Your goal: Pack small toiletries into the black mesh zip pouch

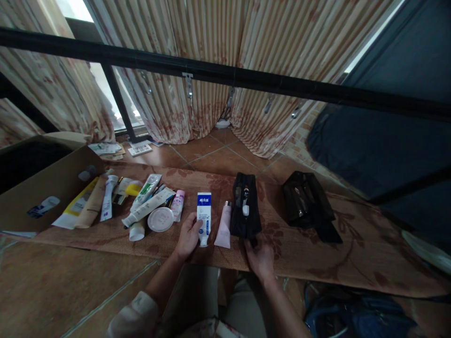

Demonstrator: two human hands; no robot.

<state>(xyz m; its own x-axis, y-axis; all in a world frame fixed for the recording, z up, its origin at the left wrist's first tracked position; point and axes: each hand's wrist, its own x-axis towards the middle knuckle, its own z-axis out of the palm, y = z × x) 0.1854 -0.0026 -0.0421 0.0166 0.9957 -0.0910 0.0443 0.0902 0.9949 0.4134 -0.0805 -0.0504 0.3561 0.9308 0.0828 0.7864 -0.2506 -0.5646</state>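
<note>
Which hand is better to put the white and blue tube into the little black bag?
Probably the left hand: it already grips the white and blue tube. The right hand is at the near end of the black pouch.

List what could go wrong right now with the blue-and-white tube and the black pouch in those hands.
1. The left hand grips the blue-and-white tube right beside the pink tube; lifting it may knock the pink one over.
2. The right hand holds only the near end of the black pouch, so the pouch might sag or spill.
3. The pile of tubes and round lid sit close to the left hand; a sweep could scatter them.
</note>
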